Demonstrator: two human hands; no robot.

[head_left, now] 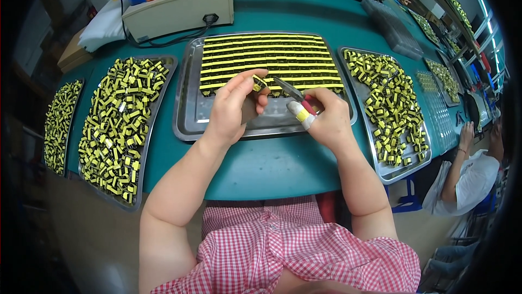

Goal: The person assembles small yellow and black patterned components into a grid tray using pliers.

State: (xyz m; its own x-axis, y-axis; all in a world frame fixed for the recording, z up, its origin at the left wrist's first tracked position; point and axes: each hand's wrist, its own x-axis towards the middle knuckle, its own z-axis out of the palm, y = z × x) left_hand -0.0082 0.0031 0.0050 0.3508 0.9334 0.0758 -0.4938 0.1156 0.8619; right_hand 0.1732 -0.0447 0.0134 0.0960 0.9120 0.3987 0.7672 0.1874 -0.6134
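Note:
My left hand [232, 103] pinches a small yellow-and-black component [259, 83], which looks like a little transformer, between thumb and fingers. Closed around pliers [290, 88] with red grips, my right hand [329, 115] points their dark jaws at that component; whether they touch it I cannot tell. White and yellow wrapping covers a digit of the right hand. Just beyond both hands lies a metal tray [187, 114] where the same kind of component stands in tight rows [266, 54], yellow tops making stripes. My hands cover part of its near edge.
Trays heaped with loose components stand on the left [122, 125] and right [389, 109] of the green table [261, 171]. A beige machine [179, 11] with a black cable sits at the far left. Clear plastic trays [391, 27] lie far right. Other people [467, 180] sit along the right.

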